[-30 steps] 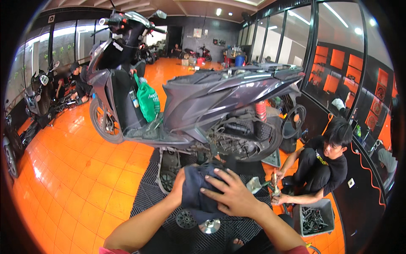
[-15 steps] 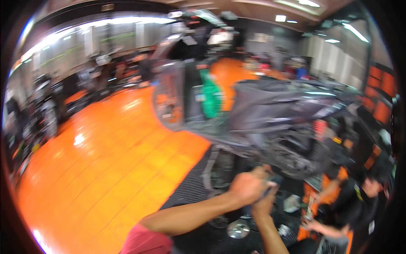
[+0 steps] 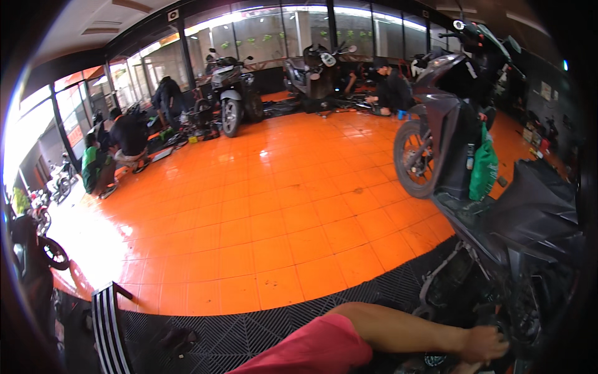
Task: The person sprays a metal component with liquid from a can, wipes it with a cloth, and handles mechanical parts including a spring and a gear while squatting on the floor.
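My left hand reaches to the lower right, beside the underside of a dark grey scooter. Its fingers are curled; whatever lies in them is hidden. A small piece of skin, likely my right hand, shows just below it at the bottom edge, with its fingers out of sight. The scooter stands side-on over black ribbed matting, its front wheel toward the middle of the room. From its front hangs a green bag.
Orange tiles spread ahead. A black slatted metal stand is at the lower left. Parked at the back are a scooter with a pale wheel and a dark scooter. People crouch at the far left and far right.
My view has swung left, so the scooter and my hands now lie farther right. The co-worker at the lower right has left the picture, and my right forearm no longer shows.
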Tool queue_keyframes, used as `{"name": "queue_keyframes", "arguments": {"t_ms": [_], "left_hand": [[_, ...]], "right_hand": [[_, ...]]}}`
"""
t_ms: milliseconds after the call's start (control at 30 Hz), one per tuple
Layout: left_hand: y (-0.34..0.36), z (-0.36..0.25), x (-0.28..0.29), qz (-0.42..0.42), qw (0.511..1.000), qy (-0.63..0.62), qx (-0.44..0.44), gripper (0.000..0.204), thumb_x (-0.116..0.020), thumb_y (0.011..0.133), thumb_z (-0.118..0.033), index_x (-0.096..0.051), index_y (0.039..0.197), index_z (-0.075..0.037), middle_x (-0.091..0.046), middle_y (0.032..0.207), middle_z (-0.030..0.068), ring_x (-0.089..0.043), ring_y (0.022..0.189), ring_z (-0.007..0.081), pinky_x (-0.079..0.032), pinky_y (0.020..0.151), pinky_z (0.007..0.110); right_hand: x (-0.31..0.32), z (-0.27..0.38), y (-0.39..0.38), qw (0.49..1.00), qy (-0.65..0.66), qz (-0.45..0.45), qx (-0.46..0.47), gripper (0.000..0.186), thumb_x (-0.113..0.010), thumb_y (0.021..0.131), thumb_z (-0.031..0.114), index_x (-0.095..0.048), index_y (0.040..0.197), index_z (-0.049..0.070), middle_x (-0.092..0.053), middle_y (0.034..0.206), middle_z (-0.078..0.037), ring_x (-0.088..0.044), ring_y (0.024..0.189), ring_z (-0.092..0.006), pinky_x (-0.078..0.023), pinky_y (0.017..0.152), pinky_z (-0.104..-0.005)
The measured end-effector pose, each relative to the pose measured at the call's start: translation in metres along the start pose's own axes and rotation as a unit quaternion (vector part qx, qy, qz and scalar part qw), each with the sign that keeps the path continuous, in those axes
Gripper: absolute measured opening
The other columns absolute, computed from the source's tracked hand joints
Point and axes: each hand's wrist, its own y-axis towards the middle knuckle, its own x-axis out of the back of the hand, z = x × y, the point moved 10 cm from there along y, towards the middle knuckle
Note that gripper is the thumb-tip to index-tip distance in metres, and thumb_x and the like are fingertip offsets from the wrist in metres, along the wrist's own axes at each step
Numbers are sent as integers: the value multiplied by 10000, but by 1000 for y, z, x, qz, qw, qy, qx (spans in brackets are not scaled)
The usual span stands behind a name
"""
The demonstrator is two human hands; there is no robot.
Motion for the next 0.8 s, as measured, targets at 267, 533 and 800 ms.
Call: {"name": "queue_keyframes", "arguments": {"t_ms": [267, 533, 800], "left_hand": [[24, 9, 26, -18, 993, -91, 68, 872, -756, 743, -459, -457, 1392, 41, -357, 1491, 262, -354, 1392, 459, -345, 1118, 548], [-25, 30, 93, 242, 571, -630, 467, 1094, -465, 870, -778, 86, 1592, -169, 155, 1642, 195, 83, 1522, 377, -107, 1198, 572], [-33, 27, 44, 203, 427, -764, 439, 969, -369, 904, -786, -72, 1601, -181, -49, 1662, 124, -85, 1516, 298, -240, 1162, 537]], "right_hand": [[11, 5, 2, 999, -25, 20, 8, 512, -666, 913, 292, -455, 1302, 34, -606, 1210, -145, -587, 1113, -244, -426, 993, -430], [7, 17, -7, 999, -35, 26, 23, 554, -667, 912, 302, -437, 1341, 36, -598, 1239, -149, -584, 1146, -257, -408, 1029, -435], [46, 11, -10, 999, -40, -14, 30, 597, -668, 912, 312, -419, 1380, 37, -590, 1268, -153, -581, 1178, -270, -390, 1065, -439]]}}
